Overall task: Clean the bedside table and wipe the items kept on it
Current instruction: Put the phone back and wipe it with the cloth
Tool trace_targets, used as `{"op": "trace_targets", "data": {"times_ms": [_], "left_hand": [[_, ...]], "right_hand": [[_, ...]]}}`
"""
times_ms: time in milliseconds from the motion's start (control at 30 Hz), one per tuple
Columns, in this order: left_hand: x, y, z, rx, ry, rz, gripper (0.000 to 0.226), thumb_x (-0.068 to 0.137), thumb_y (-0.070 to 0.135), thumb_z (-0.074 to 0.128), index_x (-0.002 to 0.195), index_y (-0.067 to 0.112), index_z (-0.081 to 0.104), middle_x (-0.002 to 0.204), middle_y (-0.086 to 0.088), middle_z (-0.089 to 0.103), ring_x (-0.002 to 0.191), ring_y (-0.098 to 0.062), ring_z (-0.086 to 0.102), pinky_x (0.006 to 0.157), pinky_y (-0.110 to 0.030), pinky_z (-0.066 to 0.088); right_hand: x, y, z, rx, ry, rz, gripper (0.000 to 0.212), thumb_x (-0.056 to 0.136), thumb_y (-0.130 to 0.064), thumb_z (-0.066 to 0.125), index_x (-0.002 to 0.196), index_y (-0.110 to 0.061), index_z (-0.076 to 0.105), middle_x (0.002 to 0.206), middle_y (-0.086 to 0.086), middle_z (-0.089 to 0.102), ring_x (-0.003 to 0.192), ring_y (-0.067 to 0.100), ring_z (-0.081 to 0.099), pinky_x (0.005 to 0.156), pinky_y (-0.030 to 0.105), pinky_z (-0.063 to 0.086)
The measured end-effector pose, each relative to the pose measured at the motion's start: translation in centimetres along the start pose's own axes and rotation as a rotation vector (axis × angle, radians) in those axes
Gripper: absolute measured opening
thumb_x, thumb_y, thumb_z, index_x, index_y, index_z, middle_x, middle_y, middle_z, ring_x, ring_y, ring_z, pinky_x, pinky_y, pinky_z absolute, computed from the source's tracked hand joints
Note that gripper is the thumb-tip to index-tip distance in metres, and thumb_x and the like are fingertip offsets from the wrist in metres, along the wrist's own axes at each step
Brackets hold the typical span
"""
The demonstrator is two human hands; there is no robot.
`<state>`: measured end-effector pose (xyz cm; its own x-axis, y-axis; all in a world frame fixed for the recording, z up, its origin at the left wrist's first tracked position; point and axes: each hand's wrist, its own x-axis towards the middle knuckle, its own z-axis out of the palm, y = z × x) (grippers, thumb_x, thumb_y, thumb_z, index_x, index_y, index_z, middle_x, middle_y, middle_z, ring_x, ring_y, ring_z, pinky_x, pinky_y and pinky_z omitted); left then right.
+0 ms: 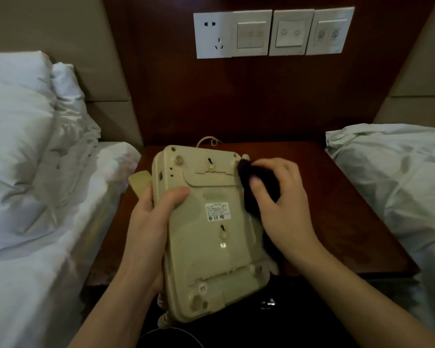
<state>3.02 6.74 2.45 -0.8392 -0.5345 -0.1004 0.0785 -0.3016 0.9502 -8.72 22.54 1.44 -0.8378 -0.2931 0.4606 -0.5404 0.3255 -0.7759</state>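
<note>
Your left hand point(148, 222) grips the cream telephone point(211, 229) by its left edge, thumb curled over the upturned underside, holding it above the front of the bedside table point(337, 209). Your right hand point(286, 204) pinches a dark cloth point(259, 189) and presses it against the telephone's right edge. Bare tabletop lies to the right and behind; a bed point(35, 197) borders the table's left edge and bedding point(392, 172) its right. The handset point(140, 183) shows only partly behind the left hand. The label point(217, 210) print is too small to read, and the cord point(209, 141) is mostly hidden.
</note>
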Motion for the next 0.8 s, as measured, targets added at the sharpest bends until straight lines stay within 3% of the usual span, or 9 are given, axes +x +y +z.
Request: {"op": "trace_targets", "data": {"times_ms": [67, 133, 167, 267, 400, 567, 667, 800], "left_hand": [[0.1, -0.3, -0.3, -0.035, -0.036, -0.039, 0.055, 0.074, 0.034, 0.079, 0.128, 0.032, 0.066, 0.117, -0.010, 0.076, 0.105, -0.037, 0.074, 0.092, -0.065, 0.056], [0.3, -0.6, -0.7, -0.111, -0.042, -0.103, 0.063, 0.070, 0.040, 0.076, 0.131, 0.029, 0.067, 0.122, -0.013, 0.074, 0.110, -0.040, 0.071, 0.096, -0.069, 0.051], [0.3, -0.6, -0.9, -0.150, -0.040, -0.128, 0.068, 0.067, 0.042, 0.077, 0.132, 0.028, 0.067, 0.125, -0.014, 0.073, 0.114, -0.042, 0.070, 0.099, -0.071, 0.049], [0.4, -0.2, -1.5, -0.228, 0.017, -0.108, 0.073, 0.064, 0.045, 0.077, 0.133, 0.026, 0.067, 0.128, -0.014, 0.072, 0.117, -0.043, 0.068, 0.100, -0.073, 0.046], [0.7, 0.7, -2.4, -0.257, 0.044, -0.102, 0.068, 0.068, 0.044, 0.075, 0.133, 0.025, 0.066, 0.125, -0.014, 0.073, 0.116, -0.042, 0.068, 0.096, -0.071, 0.050], [-0.5, 0.4, -1.4, -0.198, -0.058, -0.142, 0.064, 0.068, 0.040, 0.077, 0.128, 0.022, 0.070, 0.122, -0.016, 0.074, 0.115, -0.042, 0.069, 0.101, -0.069, 0.048], [-0.7, 0.4, -0.9, -0.268, -0.013, -0.124, 0.070, 0.063, 0.043, 0.078, 0.129, 0.021, 0.070, 0.125, -0.016, 0.073, 0.118, -0.043, 0.067, 0.105, -0.070, 0.045], [0.3, 0.9, -1.8, -0.393, 0.089, -0.062, 0.071, 0.069, 0.042, 0.077, 0.136, 0.023, 0.064, 0.132, -0.015, 0.070, 0.120, -0.043, 0.066, 0.104, -0.072, 0.043]], "right_hand": [[2.7, 0.0, 0.7, 0.124, 0.034, 0.026, 0.017, 0.099, -0.025, 0.055, 0.114, -0.032, 0.059, 0.121, -0.011, 0.051, 0.109, -0.007, 0.049, 0.090, 0.006, 0.037], [4.2, -0.5, 1.3, 0.284, 0.009, 0.138, 0.016, 0.099, -0.031, 0.055, 0.113, -0.031, 0.061, 0.117, -0.010, 0.058, 0.105, -0.005, 0.054, 0.089, 0.014, 0.043], [4.1, -0.8, 1.5, 0.358, -0.021, 0.203, 0.017, 0.098, -0.034, 0.055, 0.114, -0.032, 0.061, 0.114, -0.012, 0.061, 0.102, -0.003, 0.057, 0.087, 0.018, 0.046], [0.7, -1.3, 0.9, 0.408, -0.148, 0.322, 0.020, 0.097, -0.039, 0.055, 0.116, -0.035, 0.057, 0.106, -0.018, 0.063, 0.094, -0.006, 0.061, 0.070, 0.011, 0.047], [-4.1, -1.4, -0.9, 0.484, -0.253, 0.474, 0.019, 0.097, -0.037, 0.052, 0.112, -0.029, 0.060, 0.103, -0.008, 0.069, 0.083, -0.002, 0.067, 0.059, 0.010, 0.047], [2.0, -2.9, 0.2, 0.293, -0.135, 0.282, 0.030, 0.100, -0.040, 0.051, 0.128, -0.030, 0.050, 0.117, -0.011, 0.060, 0.107, 0.005, 0.058, 0.082, 0.020, 0.045], [3.0, -3.3, 0.1, 0.300, -0.163, 0.266, 0.026, 0.099, -0.042, 0.052, 0.122, -0.031, 0.052, 0.111, -0.015, 0.061, 0.101, 0.001, 0.059, 0.076, 0.019, 0.044], [-3.0, -2.2, -1.9, 0.332, -0.295, 0.311, 0.014, 0.096, -0.036, 0.055, 0.110, -0.036, 0.057, 0.094, -0.019, 0.067, 0.087, -0.002, 0.064, 0.065, 0.013, 0.046]]}}
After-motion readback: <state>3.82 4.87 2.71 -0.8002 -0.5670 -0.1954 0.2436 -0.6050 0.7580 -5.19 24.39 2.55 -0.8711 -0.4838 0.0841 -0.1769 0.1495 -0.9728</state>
